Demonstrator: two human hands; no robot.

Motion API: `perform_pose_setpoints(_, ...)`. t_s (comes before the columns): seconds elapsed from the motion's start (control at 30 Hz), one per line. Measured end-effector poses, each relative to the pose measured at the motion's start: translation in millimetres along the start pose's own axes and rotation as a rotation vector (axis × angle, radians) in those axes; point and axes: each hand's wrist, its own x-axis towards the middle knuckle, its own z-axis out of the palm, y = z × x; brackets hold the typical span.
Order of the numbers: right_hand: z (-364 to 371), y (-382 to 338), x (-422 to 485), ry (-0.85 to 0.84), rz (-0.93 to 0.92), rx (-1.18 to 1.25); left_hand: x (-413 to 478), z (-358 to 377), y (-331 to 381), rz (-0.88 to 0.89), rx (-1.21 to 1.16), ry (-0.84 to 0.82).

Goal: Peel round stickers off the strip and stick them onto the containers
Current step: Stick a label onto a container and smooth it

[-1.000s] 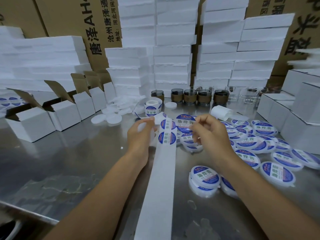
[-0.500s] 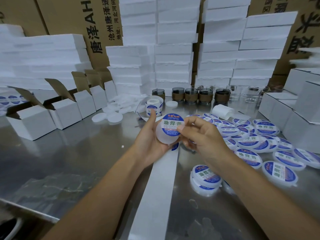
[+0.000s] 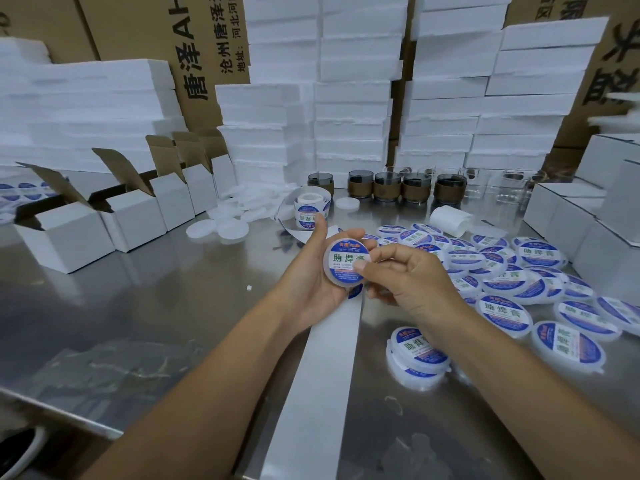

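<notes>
My left hand (image 3: 311, 275) grips a round white container (image 3: 341, 263) above the table, lid tilted toward me. A blue and white round sticker covers the lid. My right hand (image 3: 405, 278) has its thumb pressed on the sticker's right edge, with the other fingers curled beside the container. The white backing strip (image 3: 322, 368) runs from under my hands to the near table edge; one blue sticker shows on it just below the container. The sticker roll (image 3: 308, 209) stands behind my left hand.
Several labelled containers (image 3: 502, 282) lie heaped at the right, two stacked (image 3: 415, 355) near my right forearm. Bare white lids (image 3: 221, 226) and open white boxes (image 3: 69, 233) are at the left. Dark jars (image 3: 388, 187) and foam stacks (image 3: 346, 98) line the back of the steel table (image 3: 156, 306).
A second ago both hands worked at the strip on the table. Since then my left hand has lifted a container, and a sticker now sits on its lid under my right thumb.
</notes>
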Motion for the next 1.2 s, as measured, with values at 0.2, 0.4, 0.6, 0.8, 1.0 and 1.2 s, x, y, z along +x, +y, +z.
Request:
perform_pose_setpoints(0.2,1.3,-2.0,-1.1,0.029,0.014,-0.003,0.3,-0.1,-0.2,-0.013,0.036,-0.02)
perform_pose_setpoints(0.4,2.1,-2.5,-1.6,0.047,0.023,0.01,-0.7,1.3,-0.6,-0.019,0.032,-0.037)
perform_pose_setpoints(0.6,1.7,-2.8,-1.9,0.056,0.032,0.028,-1.1,1.2,-0.8,-0.02,0.032,-0.059)
perform_pose_setpoints(0.8,0.7,-2.4,-1.2,0.089,0.041,-0.06,-1.1,1.1,-0.9,-0.014,0.057,-0.074)
perform_pose_setpoints(1.0,2.0,-0.1,-0.1,0.132,0.034,-0.08,-2.3,3.2,-1.3,-0.011,0.076,-0.085)
perform_pose_setpoints(1.2,2.1,4.2,1.9,0.175,0.017,-0.107,-4.1,6.7,-0.8,-0.018,0.069,-0.103)
